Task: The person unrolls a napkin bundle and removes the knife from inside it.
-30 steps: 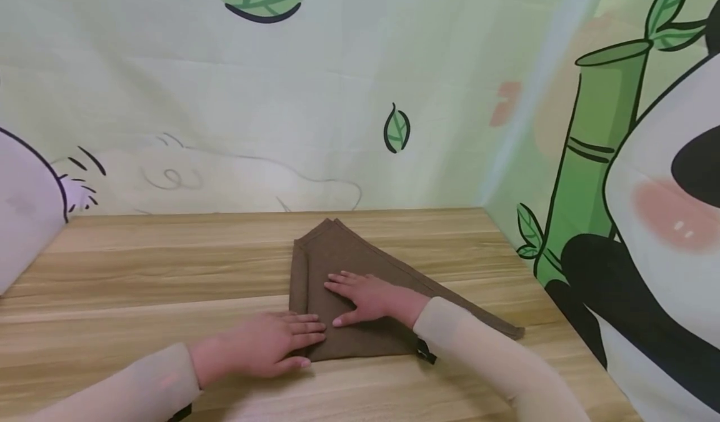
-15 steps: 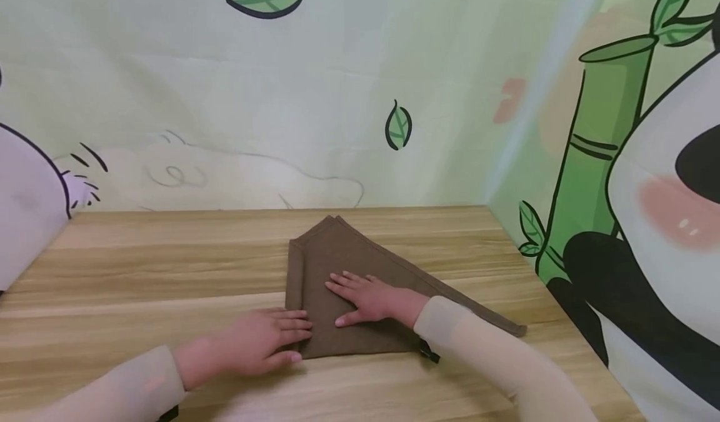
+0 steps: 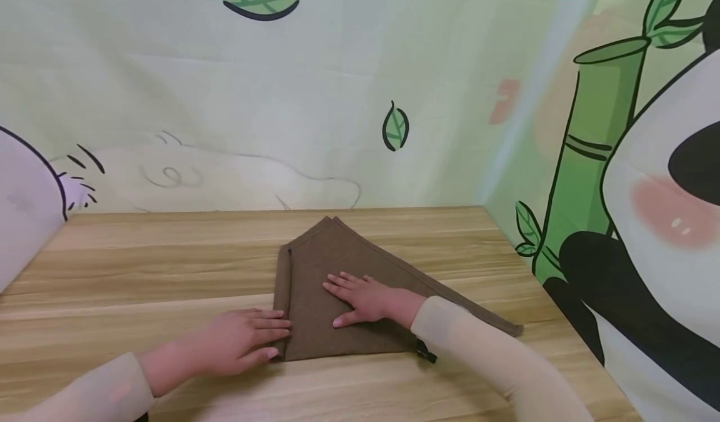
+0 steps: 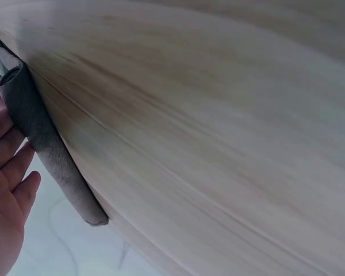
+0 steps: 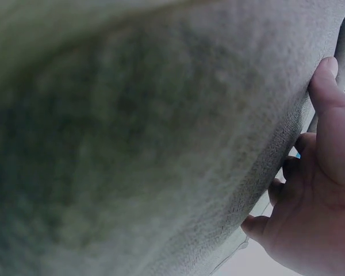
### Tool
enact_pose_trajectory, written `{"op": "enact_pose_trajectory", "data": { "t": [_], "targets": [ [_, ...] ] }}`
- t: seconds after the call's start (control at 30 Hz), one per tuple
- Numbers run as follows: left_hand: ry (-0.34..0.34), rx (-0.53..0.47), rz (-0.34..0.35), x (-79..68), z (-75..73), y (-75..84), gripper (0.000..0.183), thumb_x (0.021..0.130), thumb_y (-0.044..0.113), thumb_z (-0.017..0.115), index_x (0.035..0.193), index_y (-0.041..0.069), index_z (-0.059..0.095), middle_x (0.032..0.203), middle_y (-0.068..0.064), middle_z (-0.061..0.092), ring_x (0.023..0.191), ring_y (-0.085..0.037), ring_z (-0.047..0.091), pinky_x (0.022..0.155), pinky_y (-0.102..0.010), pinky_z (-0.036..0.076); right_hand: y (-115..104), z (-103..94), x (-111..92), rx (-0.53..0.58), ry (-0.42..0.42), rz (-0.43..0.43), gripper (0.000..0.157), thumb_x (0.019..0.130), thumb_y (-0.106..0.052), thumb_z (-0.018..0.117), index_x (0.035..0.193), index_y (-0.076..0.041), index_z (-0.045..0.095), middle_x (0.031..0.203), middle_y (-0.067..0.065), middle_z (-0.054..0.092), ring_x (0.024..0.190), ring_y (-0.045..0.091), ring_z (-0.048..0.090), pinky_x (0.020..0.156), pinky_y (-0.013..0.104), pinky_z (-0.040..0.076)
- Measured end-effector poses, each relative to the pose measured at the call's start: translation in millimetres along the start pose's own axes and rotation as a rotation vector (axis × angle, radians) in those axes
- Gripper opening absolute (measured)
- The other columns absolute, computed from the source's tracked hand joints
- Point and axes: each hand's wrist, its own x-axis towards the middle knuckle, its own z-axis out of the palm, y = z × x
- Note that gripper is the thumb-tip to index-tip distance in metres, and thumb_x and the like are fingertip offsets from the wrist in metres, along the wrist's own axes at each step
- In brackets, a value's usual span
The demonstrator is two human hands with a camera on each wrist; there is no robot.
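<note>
A brown folded cloth (image 3: 337,253) with stitched hems lies flat on the wooden table, its peak toward the wall and a long tip reaching right. Along its left side runs a narrow folded strip, which shows as a rounded roll in the left wrist view. My left hand (image 3: 239,341) rests its extended fingers on that strip near the front left corner. On the middle of the cloth, my right hand (image 3: 365,300) presses flat with fingers spread. A short black piece (image 3: 425,351) pokes out from under the front edge, partly hidden by the right sleeve.
The wooden table (image 3: 140,266) extends around the cloth. Behind it hangs a pale printed wall cloth (image 3: 253,97) with leaves; a panda and bamboo print (image 3: 596,128) covers the right side.
My left hand has slid left, and the cloth's left folded edge has shifted left along with it. The right hand stays in place on the cloth.
</note>
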Motion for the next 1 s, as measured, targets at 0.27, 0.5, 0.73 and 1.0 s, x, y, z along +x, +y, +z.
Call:
{"op": "enact_pose_trajectory", "data": {
  "t": [0.27, 0.5, 0.73, 1.0],
  "targets": [
    [0.038, 0.020, 0.013, -12.9, -0.8, -5.3, 0.039, 0.103, 0.034, 0.050, 0.129, 0.011, 0.066, 0.129, -0.003, 0.069, 0.121, -0.025, 0.064, 0.095, -0.042, 0.055, 3, 2.2, 0, 0.010, -0.013, 0.002, 0.078, 0.097, -0.051, 0.054, 0.159, -0.020, 0.019, 0.168, 0.001, 0.012, 0.157, 0.025, 0.008, 0.123, 0.059, 0.019],
    [0.054, 0.024, 0.024, -6.8, -7.1, -2.5, 0.037, 0.103, 0.032, 0.049, 0.124, 0.009, 0.069, 0.126, -0.004, 0.070, 0.119, -0.026, 0.065, 0.095, -0.043, 0.055, 7, -0.5, 0, 0.014, 0.007, 0.006, 0.078, 0.096, -0.052, 0.057, 0.159, -0.020, 0.022, 0.168, 0.001, 0.016, 0.156, 0.025, 0.012, 0.123, 0.057, 0.021],
    [-0.038, -0.001, 0.011, 10.2, -12.6, 4.4, 0.041, 0.106, 0.037, 0.042, 0.129, 0.013, 0.066, 0.132, -0.001, 0.066, 0.127, -0.024, 0.060, 0.101, -0.043, 0.052, -5, -11.3, 9, -0.021, 0.043, -0.018, 0.077, 0.096, -0.054, 0.055, 0.158, -0.020, 0.025, 0.168, 0.001, 0.017, 0.156, 0.024, 0.014, 0.123, 0.055, 0.025],
    [-0.137, -0.021, 0.011, 23.8, -8.1, 10.9, 0.045, 0.106, 0.040, 0.040, 0.133, 0.012, 0.063, 0.136, -0.002, 0.064, 0.130, -0.022, 0.058, 0.105, -0.042, 0.050, -23, -11.8, 28, -0.083, 0.012, -0.032, 0.077, 0.096, -0.056, 0.053, 0.159, -0.023, 0.022, 0.168, -0.002, 0.013, 0.156, 0.020, 0.012, 0.123, 0.055, 0.025]
  ]
}}
